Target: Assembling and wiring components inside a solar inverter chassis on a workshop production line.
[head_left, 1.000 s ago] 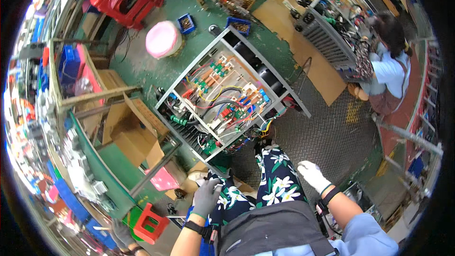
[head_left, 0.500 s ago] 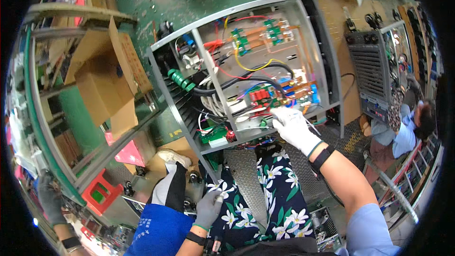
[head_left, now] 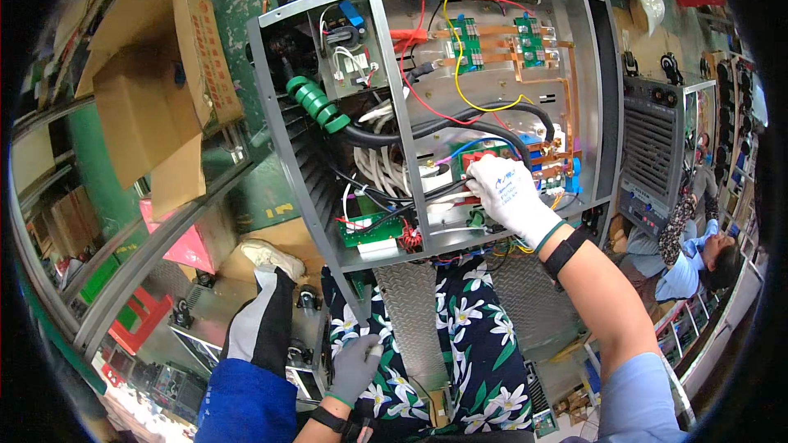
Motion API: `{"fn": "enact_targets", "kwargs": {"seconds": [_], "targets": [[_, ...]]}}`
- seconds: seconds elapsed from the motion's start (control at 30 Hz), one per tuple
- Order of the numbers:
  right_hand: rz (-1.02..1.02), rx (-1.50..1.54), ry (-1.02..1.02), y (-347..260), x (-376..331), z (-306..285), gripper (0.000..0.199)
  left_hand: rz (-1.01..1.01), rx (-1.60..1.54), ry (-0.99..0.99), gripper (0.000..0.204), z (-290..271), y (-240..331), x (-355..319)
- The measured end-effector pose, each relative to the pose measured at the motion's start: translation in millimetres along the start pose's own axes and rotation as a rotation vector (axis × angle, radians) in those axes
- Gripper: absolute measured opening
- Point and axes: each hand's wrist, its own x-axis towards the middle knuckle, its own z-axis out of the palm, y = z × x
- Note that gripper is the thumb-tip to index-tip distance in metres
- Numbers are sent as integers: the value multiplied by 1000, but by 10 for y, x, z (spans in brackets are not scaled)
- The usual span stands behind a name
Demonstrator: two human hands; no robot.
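Your R hand is sitting palm-down at wires inside the open grey metal cabinet; can't tell if pinching. L hand is lying over floral trousers, grip unclear. Cabinet's showing 2 green PCBs top R, thick blk cables.

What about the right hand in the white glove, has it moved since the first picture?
Yes: the right hand moved forward, from outside the open metal cabinet to over its inside.
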Motion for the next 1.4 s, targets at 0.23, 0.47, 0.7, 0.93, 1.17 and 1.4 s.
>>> {"fn": "enact_targets", "kwargs": {"seconds": [0.23,0.47,0.7,0.93,1.17,1.4], "targets": [[-136,87,80,-8,-162,-39,21,196,98,1,23,-552,691,492],[27,150,-11,-49,-149,-16,20,311,279,152,53,-721,952,1117],[259,337,290,-93,-801,-17,41,387,354,377,33,-535,935,1372],[186,138,121,-271,-595,14,59,400,321,363,27,-553,908,1315],[241,475,279,-566,-1276,196,48,703,895,-264,32,-208,408,540],[733,777,-3,-933,-2795,270,40,533,1182,-390,18,132,217,670]]}}
